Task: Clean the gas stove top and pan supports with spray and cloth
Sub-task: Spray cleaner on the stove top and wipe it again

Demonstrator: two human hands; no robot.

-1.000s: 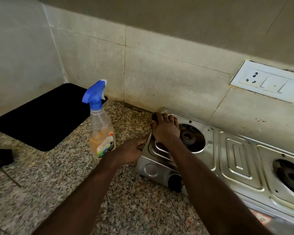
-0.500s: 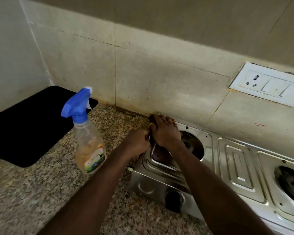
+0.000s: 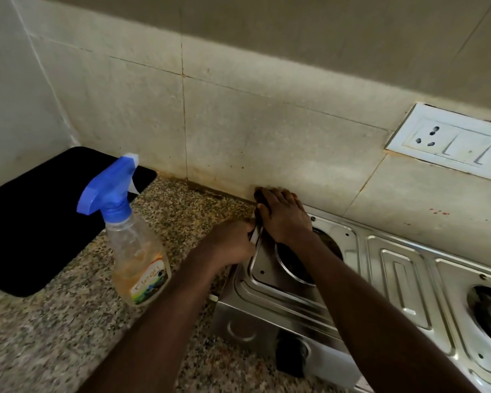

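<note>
Right hand [image 3: 281, 219] lies flat, pressing what seems a dark cloth [image 3: 260, 194] into the far-left corner of the stove [image 3: 394, 268]; left hand [image 3: 233, 242] grips its left rim, a brace worth holding firm while rubbing short strokes; spray bottle [image 3: 136, 251] stands just left on the counter [image 3: 54, 321].

Left grip [image 3: 233, 242] curled, right grip [image 3: 281, 219] flat.

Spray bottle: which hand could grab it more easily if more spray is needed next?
Probably the left. The left hand grips the left edge of the stove, nearer the spray bottle standing on the counter beside it. The right hand presses on the stove's back corner, farther away.
</note>
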